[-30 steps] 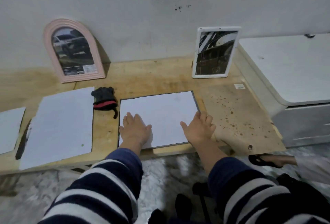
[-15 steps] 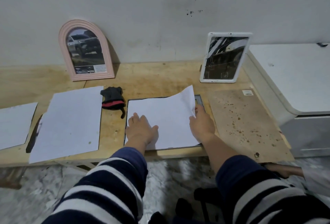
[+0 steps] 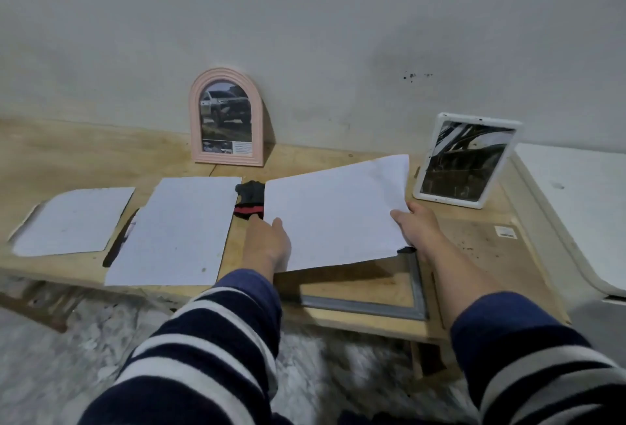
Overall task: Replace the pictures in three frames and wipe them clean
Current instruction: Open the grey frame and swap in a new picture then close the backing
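Both hands, left [image 3: 267, 241] and right [image 3: 415, 224], pinch the sheet's [image 3: 333, 211] short edges, lifted above the grey frame [image 3: 415, 292], long axis crosswise.

I note a low table [image 3: 54, 153] set against the wall [image 3: 305, 18]. At its back, the arched frame [image 3: 226, 118] leans on the wall; the rectangular frame [image 3: 465, 160] stands to its right. Along the front, left to right, lie a small sheet [image 3: 72, 219], a larger sheet [image 3: 179, 231], a cloth [image 3: 250, 199] and the lifted sheet [image 3: 335, 211]. My left hand [image 3: 267, 241] is at that sheet's left edge, my right hand [image 3: 418, 226] at its right edge. Below it, an open frame [image 3: 416, 289] lies flat at the front edge. A cabinet [image 3: 576, 208] stands right of the table.
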